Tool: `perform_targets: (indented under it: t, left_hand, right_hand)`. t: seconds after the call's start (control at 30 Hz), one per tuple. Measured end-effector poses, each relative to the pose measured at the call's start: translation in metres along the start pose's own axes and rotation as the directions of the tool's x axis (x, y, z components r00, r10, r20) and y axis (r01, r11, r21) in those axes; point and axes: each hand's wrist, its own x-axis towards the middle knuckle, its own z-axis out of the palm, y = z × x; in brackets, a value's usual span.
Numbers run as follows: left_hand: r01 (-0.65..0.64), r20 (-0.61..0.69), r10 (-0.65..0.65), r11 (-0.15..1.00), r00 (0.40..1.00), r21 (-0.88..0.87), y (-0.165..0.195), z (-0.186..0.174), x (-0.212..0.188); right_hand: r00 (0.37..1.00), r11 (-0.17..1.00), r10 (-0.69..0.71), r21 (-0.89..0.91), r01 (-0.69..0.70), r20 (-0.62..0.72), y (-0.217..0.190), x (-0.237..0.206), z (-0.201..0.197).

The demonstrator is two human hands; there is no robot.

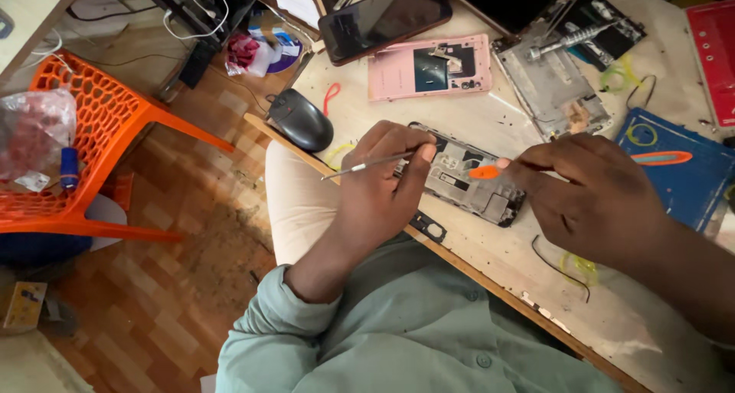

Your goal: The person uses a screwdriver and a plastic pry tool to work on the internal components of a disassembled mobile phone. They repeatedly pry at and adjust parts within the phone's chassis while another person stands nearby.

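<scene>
Head view: a person sits at a wooden workbench point(490, 263), both bare hands over an opened phone frame point(471, 180).
Phone frame: lies flat near the bench's front edge, back off, dark internals showing, between the two hands.
Left hand point(383, 186): fingers closed around a thin metal probe point(366, 165), tip end resting by the frame's left side.
Right hand point(593, 194): fingertips pinch an orange pry pick point(484, 172), set on the frame's middle.
Step in hand: seemingly prying or lifting a part inside the frame.
Next move calls for: light, steady leverage; frame kept from sliding.
Nearby: pink back cover point(429, 66), black computer mouse point(300, 119), blue mat point(677, 182).
</scene>
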Motion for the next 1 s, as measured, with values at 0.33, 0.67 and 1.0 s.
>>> perform_targets:
  t: [0.33,0.67,1.0]
  left_hand:
    - [-0.051,0.032,0.051,0.999,0.998,0.011,-0.001,-0.002,-0.006]
    - [-0.074,0.184,0.075,0.997,0.98,-0.015,-0.009,-0.003,-0.005]
    - [-0.105,0.145,0.102,0.994,0.984,0.008,-0.014,0.002,-0.006]
  right_hand:
    - [0.996,0.998,-0.052,-0.031,0.05,-0.077,-0.008,-0.001,-0.003]
    - [0.994,0.983,0.057,-0.171,-0.072,-0.093,0.005,-0.005,-0.001]
    - [0.999,0.983,0.023,-0.183,-0.03,-0.037,0.001,-0.005,0.004]
